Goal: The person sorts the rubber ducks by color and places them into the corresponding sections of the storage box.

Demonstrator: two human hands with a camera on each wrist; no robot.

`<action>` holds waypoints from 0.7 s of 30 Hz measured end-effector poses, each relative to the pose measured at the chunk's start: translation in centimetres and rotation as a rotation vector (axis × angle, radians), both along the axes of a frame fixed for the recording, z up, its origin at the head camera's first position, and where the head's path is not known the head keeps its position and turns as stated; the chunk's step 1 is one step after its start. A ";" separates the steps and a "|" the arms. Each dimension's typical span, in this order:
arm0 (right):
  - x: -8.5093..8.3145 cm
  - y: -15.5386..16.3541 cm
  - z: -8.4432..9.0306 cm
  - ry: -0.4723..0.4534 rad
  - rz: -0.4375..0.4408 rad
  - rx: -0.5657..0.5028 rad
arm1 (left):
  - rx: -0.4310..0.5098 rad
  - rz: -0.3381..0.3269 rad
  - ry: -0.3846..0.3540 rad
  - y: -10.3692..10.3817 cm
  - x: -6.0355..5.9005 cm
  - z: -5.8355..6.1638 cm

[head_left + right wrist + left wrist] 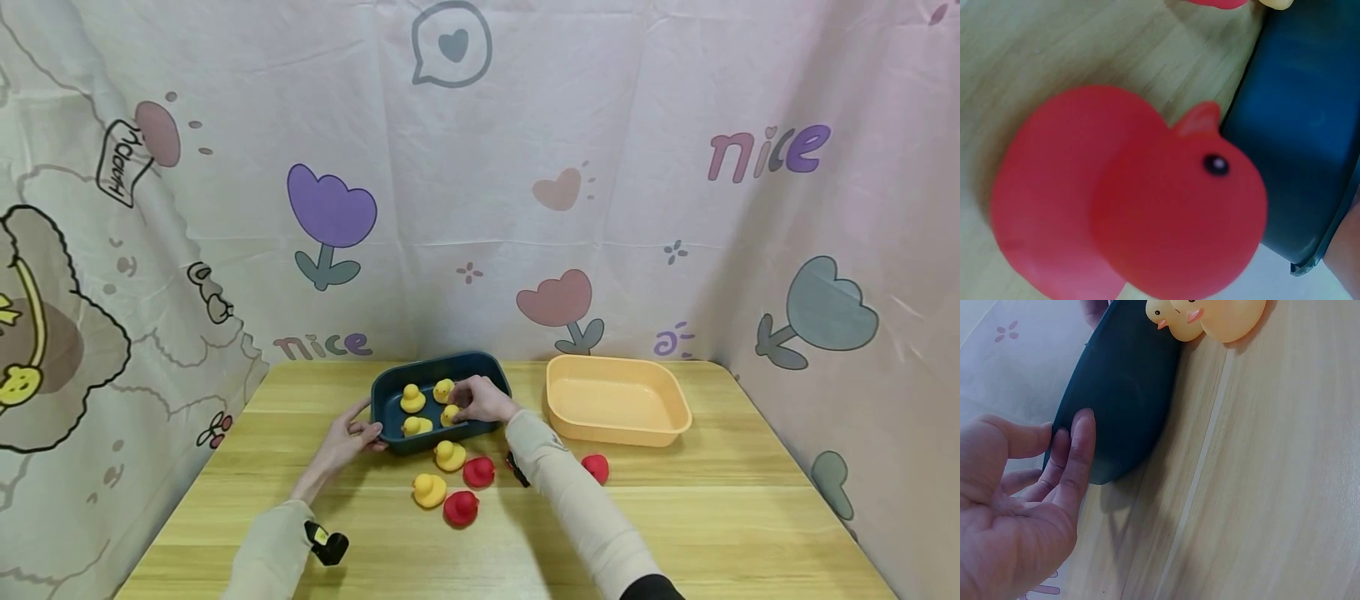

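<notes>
Sorting of toy ducks by colour appears under way, with yellow ones going into the dark blue tray (390, 392).

At left, left hand (348, 437) braced against the tray's near-left corner, fingers (1079, 453) straight and pressed flat to the outer wall, thumb spread apart, nothing gripped. Four yellow ducks in the tray: one at the back left (411, 398), one at the back (443, 389), one at the front left (416, 426), and a fourth yellow duck (450, 414) under the right hand (480, 398). Fingers there curled down around that duck; pinched or just let go, cannot tell.

Judged as mid-placement. Next move likely calls for letting go, lifting over the near rim, and reaching back for the two yellow ducks (449, 455) (429, 490) on the wooden table (750, 517).

Just before the near wall, a red duck (1129, 200) almost touching it, with two more red ducks (461, 507) (596, 467) nearby; crowded ground, so a low withdrawal risks knocking them.

At right, peach tray (678, 400) with nothing visible inside, apart from the blue one. Bare tabletop toward the near edge and far right.
</notes>
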State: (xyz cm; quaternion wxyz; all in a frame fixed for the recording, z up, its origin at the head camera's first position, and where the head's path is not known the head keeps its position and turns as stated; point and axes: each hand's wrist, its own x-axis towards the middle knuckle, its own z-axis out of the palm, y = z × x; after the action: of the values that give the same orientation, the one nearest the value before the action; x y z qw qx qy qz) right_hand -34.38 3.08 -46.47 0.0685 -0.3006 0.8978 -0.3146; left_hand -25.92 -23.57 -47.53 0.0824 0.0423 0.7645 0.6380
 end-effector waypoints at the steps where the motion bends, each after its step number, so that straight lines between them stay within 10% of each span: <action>1: 0.0 0.0 0.0 0.000 0.000 0.006 | -0.001 0.001 0.001 0.0 0.0 0.0; 11: 1.0 1.0 1.3 0.052 0.047 -0.129 | -0.023 -0.001 0.025 0.1 0.1 0.1; 21: 5.8 2.6 2.6 0.032 0.201 -0.134 | -0.025 0.018 0.028 0.1 0.0 0.1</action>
State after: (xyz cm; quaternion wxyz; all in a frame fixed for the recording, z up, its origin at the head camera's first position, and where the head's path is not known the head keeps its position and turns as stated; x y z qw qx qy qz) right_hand -28.53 5.71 -43.90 0.0653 -0.3981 0.8409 -0.3608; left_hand -25.97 -23.46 -47.40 0.0665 0.0430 0.7737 0.6286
